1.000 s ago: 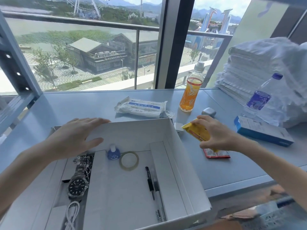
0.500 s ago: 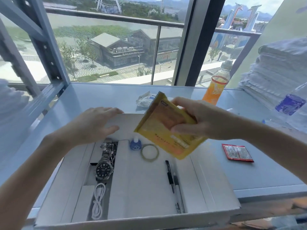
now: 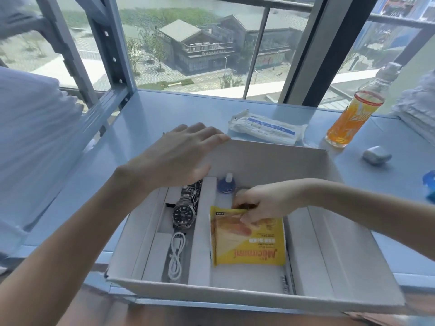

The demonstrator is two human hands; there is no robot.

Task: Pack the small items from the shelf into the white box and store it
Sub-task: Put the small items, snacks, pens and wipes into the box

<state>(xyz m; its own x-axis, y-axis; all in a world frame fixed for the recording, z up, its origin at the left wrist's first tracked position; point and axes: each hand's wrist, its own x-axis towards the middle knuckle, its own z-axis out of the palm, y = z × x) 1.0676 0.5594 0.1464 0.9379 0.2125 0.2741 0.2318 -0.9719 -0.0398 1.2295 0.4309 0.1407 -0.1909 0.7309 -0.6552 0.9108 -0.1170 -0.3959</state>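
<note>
Our right grip [image 3: 261, 203] pinches the yellow packet [image 3: 249, 245] in the white box [image 3: 270, 161]; our left grip [image 3: 179, 158], released, touches its rim.

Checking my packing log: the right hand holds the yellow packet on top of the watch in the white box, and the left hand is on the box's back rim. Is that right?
Not quite. The head view shows the yellow packet in the wide compartment beside the watch, not on it. The right hand does pinch it, and the left hand rests on the white box at its back rim.
</note>
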